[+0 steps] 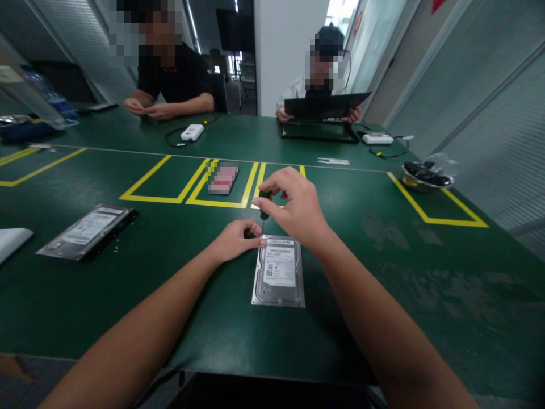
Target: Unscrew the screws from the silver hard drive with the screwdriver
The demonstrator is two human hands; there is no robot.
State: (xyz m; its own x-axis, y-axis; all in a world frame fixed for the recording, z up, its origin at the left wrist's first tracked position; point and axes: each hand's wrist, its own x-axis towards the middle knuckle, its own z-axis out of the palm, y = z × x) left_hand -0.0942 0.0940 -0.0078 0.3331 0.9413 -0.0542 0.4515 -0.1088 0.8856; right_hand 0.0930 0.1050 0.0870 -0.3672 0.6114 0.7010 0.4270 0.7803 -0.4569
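A silver hard disk drive [279, 275] with a white label lies flat on the green table before me. My right hand [296, 204] grips the dark handle of a small screwdriver [264, 205] between thumb and fingers. The screwdriver stands nearly upright, its thin shaft reaching down to the far left corner of the drive. At that same corner my left hand [238, 240] has thumb and fingers closed around the shaft's lower end and the drive's edge. Whatever lies between those left fingertips is too small to make out.
Another hard disk drive [87, 230] lies to the left, with small loose bits beside it. A pixelated phone-sized object [223, 178] rests inside yellow tape. On the right stands a bowl of dark items [427, 172]. Across the table sit two people; one holds a black panel [326, 106].
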